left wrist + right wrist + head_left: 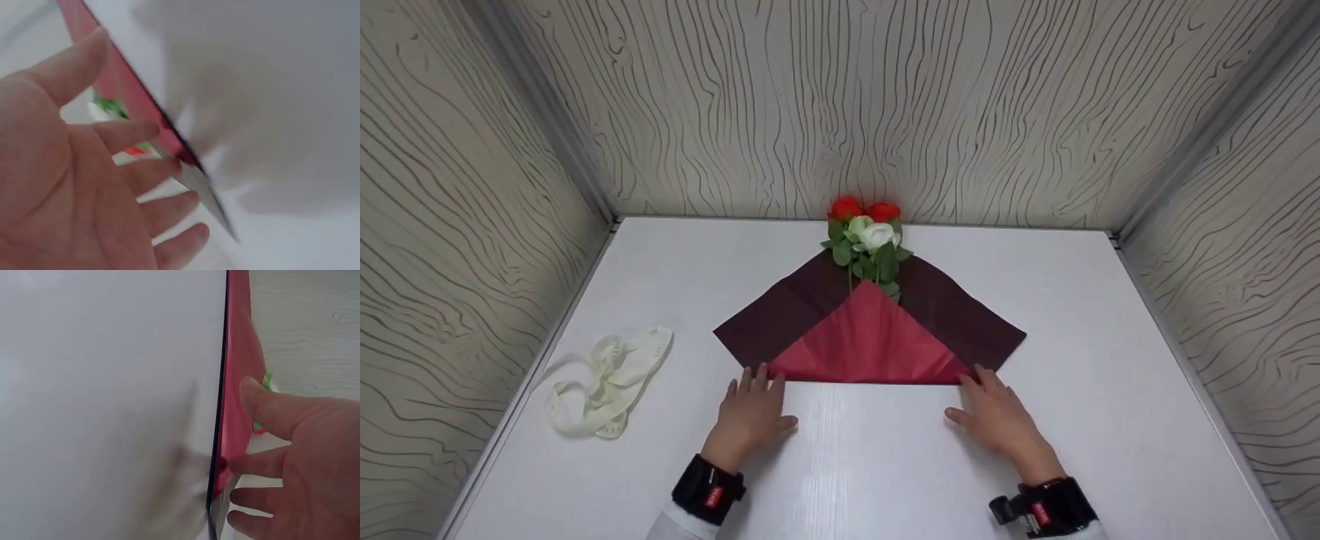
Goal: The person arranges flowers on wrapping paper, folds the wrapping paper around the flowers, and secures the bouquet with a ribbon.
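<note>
A sheet of wrapping paper, dark maroon [780, 319] on one face and red [870, 345] on the other, lies on the white table with its near part folded up into a red triangle. Artificial roses, two red [846, 208] and a white one [877, 235] with green leaves, lie on it, their stems running under the triangle's tip. My left hand [751, 416] rests its spread, straight fingertips on the left end of the fold. At the right end, my right hand [999, 416] touches the fold the same way, fingers extended. Both wrist views show the palms facing the folded edge.
A loosely tangled cream ribbon [611, 382] lies at the left side of the white table [1110, 420]. Wood-patterned walls [840, 105] enclose the table at the back and both sides. The flower heads reach close to the back wall.
</note>
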Available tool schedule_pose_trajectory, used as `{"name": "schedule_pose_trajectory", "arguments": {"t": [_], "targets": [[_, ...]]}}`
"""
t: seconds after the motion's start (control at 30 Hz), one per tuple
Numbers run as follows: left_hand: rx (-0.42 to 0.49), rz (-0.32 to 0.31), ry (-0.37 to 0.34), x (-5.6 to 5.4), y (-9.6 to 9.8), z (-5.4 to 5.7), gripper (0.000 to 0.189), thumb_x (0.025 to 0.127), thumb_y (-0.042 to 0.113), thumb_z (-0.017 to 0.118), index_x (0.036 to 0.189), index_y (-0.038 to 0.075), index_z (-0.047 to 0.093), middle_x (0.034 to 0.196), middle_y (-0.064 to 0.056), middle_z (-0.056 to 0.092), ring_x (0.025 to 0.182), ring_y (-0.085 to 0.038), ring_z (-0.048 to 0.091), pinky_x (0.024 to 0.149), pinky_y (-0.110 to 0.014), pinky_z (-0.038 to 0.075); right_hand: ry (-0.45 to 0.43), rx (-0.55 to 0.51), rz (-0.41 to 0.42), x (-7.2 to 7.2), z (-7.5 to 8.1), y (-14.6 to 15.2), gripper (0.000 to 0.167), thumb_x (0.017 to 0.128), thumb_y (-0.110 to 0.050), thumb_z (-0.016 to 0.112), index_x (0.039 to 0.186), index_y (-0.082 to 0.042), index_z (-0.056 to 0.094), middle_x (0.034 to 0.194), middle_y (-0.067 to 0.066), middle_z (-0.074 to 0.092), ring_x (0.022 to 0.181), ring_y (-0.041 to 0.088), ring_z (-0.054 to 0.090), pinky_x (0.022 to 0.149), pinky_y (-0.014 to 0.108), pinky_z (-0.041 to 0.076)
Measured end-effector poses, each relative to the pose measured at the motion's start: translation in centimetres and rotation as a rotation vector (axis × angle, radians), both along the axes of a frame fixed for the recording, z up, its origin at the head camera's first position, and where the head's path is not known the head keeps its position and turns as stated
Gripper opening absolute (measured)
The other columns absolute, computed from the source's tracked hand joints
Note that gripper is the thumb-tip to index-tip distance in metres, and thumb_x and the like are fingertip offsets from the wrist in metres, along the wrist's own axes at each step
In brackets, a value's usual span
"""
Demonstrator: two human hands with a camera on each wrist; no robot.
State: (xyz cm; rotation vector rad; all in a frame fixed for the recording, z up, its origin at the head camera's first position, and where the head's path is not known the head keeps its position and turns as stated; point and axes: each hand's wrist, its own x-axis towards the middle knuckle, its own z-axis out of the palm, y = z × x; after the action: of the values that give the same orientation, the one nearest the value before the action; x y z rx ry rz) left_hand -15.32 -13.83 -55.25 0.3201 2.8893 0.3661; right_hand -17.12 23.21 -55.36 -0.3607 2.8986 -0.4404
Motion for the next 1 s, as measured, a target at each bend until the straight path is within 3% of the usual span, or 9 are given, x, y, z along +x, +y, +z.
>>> {"name": "schedule_pose_trajectory", "arguments": {"t": [0.1,0.23,0.43,0.67,1.0], "targets": [[-0.056,-0.078,0.046,-0.5,2.7,0.5,0.067,0.089,0.045,0.069,0.142,0.007,0.051,0.146,-0.021,0.044,0.136,-0.044,0.036,0.107,-0.06,0.03,0.033,-0.046,0.063,-0.4,-0.2,-3.5,0.064,0.09,-0.035,0.07,0.14,-0.001,0.051,0.147,0.027,0.037,0.135,0.045,0.035,0.107,0.059,0.031],[-0.086,-0.173,0.07,-0.8,5.8,0.1,0.062,0.09,0.049,0.065,0.141,0.015,0.055,0.147,-0.013,0.047,0.136,-0.037,0.04,0.108,-0.056,0.032,0.03,-0.071,0.195,-0.6,-0.7,-7.4,0.06,0.092,-0.038,0.068,0.142,-0.01,0.053,0.149,0.021,0.038,0.137,0.041,0.035,0.109,0.057,0.028],[-0.124,-0.171,0.114,-0.8,7.3,-1.0,0.06,0.089,0.052,0.065,0.139,0.019,0.057,0.144,-0.008,0.051,0.132,-0.034,0.046,0.105,-0.057,0.035,0.015,-0.034,0.292,-0.6,-1.2,-9.2,0.059,0.095,-0.038,0.063,0.144,-0.008,0.05,0.152,0.021,0.035,0.14,0.042,0.031,0.111,0.059,0.024],[-0.071,-0.121,0.105,-0.7,6.3,-1.5,0.058,0.09,0.049,0.064,0.14,0.02,0.056,0.145,-0.007,0.05,0.134,-0.036,0.043,0.104,-0.065,0.03,-0.03,-0.037,0.218,-0.6,-1.2,-7.1,0.059,0.096,-0.039,0.062,0.146,-0.01,0.048,0.154,0.021,0.033,0.142,0.04,0.028,0.112,0.061,0.019],[-0.028,-0.07,0.09,0.0,4.2,-1.5,0.057,0.091,0.046,0.063,0.139,0.017,0.057,0.146,-0.008,0.049,0.134,-0.038,0.042,0.101,-0.069,0.03,-0.001,-0.042,0.083,1.1,-1.9,-1.4,0.062,0.096,-0.035,0.062,0.145,-0.002,0.045,0.154,0.018,0.034,0.141,0.038,0.031,0.106,0.067,0.025]]}}
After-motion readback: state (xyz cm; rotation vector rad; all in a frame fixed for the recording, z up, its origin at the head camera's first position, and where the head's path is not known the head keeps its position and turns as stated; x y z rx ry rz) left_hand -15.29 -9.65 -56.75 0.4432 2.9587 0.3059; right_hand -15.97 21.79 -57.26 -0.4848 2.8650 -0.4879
